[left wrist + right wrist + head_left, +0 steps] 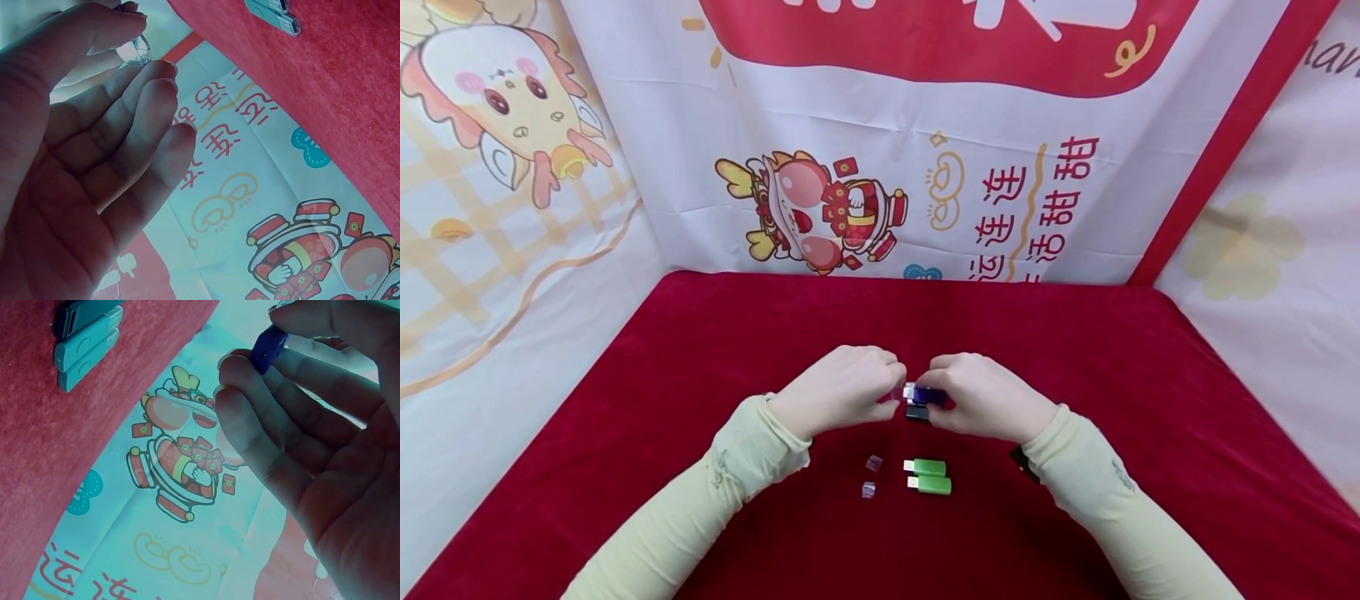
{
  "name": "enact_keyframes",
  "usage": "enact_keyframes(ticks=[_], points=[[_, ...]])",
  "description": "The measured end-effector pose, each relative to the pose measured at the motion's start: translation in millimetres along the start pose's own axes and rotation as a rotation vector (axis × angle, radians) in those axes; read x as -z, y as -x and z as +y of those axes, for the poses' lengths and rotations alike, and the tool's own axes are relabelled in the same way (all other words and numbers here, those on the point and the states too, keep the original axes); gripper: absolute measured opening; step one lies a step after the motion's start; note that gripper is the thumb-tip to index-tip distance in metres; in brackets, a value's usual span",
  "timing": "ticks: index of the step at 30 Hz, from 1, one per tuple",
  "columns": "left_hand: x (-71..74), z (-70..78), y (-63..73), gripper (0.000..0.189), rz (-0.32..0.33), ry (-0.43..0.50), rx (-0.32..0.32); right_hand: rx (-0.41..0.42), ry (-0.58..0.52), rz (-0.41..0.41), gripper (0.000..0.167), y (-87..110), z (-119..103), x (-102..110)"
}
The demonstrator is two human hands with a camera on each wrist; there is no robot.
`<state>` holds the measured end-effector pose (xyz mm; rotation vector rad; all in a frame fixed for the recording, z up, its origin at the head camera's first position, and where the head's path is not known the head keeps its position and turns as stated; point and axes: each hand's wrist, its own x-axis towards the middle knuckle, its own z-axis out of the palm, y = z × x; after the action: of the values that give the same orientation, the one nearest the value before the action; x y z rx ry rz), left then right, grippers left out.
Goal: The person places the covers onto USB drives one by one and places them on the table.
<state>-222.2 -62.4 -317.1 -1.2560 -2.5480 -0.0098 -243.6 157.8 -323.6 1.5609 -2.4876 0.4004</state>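
Observation:
My right hand (pixel 985 396) pinches a purple-blue USB stick (pixel 931 396) between thumb and fingers, its metal plug pointing left. In the right wrist view the end of this stick (pixel 269 350) shows between the fingertips. My left hand (pixel 853 387) holds a small clear cap (pixel 136 51) between thumb and index finger, close to the plug; the other fingers are loosely bent. Just below the purple-blue stick in the head view is a black USB stick (pixel 917 412), partly covered by the right hand.
Two green USB sticks (pixel 928 485) lie side by side on the red cloth (pixel 790 533) nearer to me. Left of them are two clear caps (pixel 868 490). A black object (pixel 1024 463) is half hidden by the right sleeve. Printed fabric walls (pixel 850 108) enclose the table.

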Motion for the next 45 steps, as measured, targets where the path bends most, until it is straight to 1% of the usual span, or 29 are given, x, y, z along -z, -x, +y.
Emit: enact_keyframes(ticks=[5,10,15,18,23,29,38,41,45], points=[[-2.3,1.2,-0.3,0.025,0.018,-0.011,-0.007,0.009,-0.006,-0.002,0.017,0.2,0.3,-0.4],[-5.1,1.9,-0.1,0.021,0.033,-0.023,-0.027,0.020,-0.011,-0.004,0.015,-0.3,0.4,-0.9],[-6.2,1.9,-0.5,0.017,0.033,-0.031,-0.037,0.015,-0.012,-0.007,0.019,-0.3,0.2,-0.4],[-5.0,1.9,-0.9,0.017,0.036,-0.035,-0.030,0.016,-0.013,-0.003,0.021,-0.4,1.0,0.2],[-1.9,1.6,-1.8,0.017,0.052,-0.029,-0.018,0.027,-0.015,0.023,0.022,0.2,2.6,2.7],[-0.2,1.5,-2.4,0.014,0.079,-0.016,-0.011,0.013,-0.031,0.054,0.026,2.8,4.4,7.0],[3.2,-1.4,-1.8,0.011,0.138,-0.009,0.003,0.031,-0.034,0.140,0.026,3.1,6.3,11.1],[3.4,-2.0,-2.0,0.011,0.148,-0.007,-0.004,0.046,-0.027,0.166,0.025,2.8,6.6,11.6],[3.1,-2.6,-2.3,0.012,0.162,-0.020,-0.011,0.056,-0.025,0.178,0.025,2.7,7.2,13.1]])
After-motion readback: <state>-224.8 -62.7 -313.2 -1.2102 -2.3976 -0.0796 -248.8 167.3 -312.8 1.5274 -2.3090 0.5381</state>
